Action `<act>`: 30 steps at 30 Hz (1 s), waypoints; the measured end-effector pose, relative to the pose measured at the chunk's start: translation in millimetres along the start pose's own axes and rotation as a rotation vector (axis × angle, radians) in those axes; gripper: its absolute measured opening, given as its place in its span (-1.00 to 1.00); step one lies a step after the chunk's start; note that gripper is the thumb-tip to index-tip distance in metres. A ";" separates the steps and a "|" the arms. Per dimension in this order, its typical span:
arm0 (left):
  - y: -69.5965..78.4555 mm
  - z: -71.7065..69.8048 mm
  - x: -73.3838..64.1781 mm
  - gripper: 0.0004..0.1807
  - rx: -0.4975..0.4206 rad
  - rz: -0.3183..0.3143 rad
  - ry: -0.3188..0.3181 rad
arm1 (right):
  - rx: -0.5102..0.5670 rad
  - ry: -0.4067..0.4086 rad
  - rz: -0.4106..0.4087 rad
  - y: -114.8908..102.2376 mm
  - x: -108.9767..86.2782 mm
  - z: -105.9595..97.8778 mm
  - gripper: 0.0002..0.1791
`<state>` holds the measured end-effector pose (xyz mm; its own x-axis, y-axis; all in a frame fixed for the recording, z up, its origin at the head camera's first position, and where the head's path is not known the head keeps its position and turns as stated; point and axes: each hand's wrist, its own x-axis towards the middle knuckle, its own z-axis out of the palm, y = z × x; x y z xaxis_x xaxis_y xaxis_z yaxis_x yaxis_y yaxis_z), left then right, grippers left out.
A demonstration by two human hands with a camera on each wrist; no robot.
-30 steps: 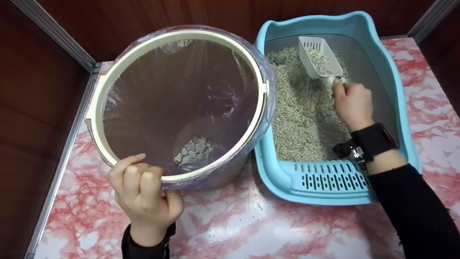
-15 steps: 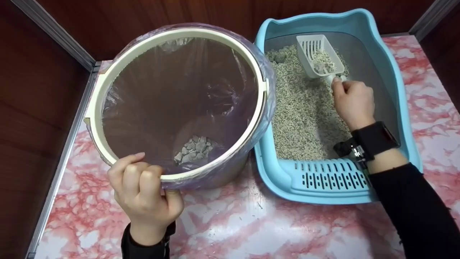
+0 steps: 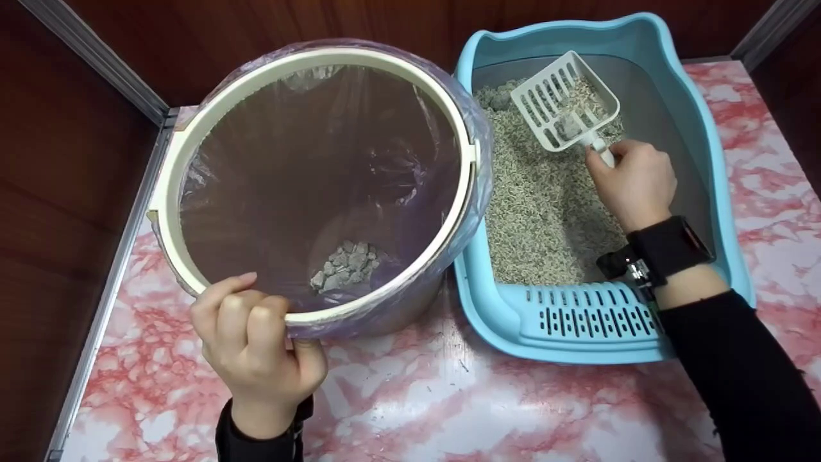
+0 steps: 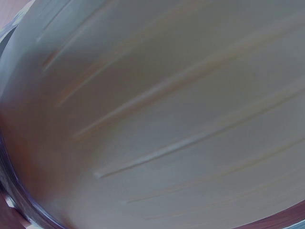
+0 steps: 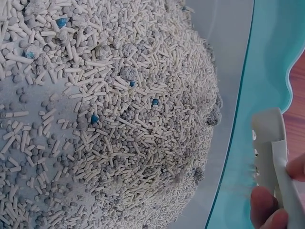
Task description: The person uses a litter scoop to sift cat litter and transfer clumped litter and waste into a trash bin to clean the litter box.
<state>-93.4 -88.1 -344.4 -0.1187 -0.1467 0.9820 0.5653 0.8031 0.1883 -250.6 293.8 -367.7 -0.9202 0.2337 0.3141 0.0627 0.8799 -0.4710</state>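
My left hand (image 3: 253, 353) grips the near-left rim of a round bin (image 3: 168, 212), fingers over the top and thumb beneath. A clear purplish bag (image 3: 385, 183) lines the bin, with a pile of grey clumps (image 3: 346, 266) at its bottom. My right hand (image 3: 635, 183) pinches the handle of a white slotted litter scoop (image 3: 542, 106). The scoop hangs tilted over the far part of the blue litter box (image 3: 474, 308), with pale pellets and a greyish lump in it. In the right wrist view, fingers (image 5: 264, 205) hold the scoop (image 5: 269, 126) at the right edge.
Pale pellet litter (image 3: 539, 224) is heaped on the box's left side, with grey clumps (image 3: 497, 96) in its far-left corner. The bin's ribbed outer wall (image 4: 190, 119) fills the left wrist view. A dark wooden wall (image 3: 385, 19) stands behind; the floor (image 3: 410, 404) is pink-and-white marbled.
The scoop has turned and tilted, so its slotted base faces up more and its tip points upper left. Fewer pellets are in it. My left hand keeps its grip on the bin rim.
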 end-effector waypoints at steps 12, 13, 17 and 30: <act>0.1 0.9 -0.1 -0.87 0.004 0.001 0.006 | 0.002 -0.021 0.010 -1.3 -0.6 -0.4 -0.54; 0.2 1.0 -0.1 -0.87 0.005 0.001 0.006 | 0.005 -0.020 0.010 -1.5 -0.5 -0.3 -0.54; 0.5 1.2 0.2 -0.88 0.004 0.003 0.009 | 0.045 -0.041 0.031 -2.2 -0.3 -0.3 -0.47; 2.5 2.2 1.3 -0.89 0.008 0.003 0.022 | 0.190 -0.196 0.159 -1.6 0.8 -4.2 -0.37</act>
<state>-94.0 -85.0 -342.6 -0.0993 -0.1565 0.9827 0.5592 0.8080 0.1852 -249.8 294.3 -363.2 -0.9629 0.2613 0.0680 0.1553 0.7417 -0.6525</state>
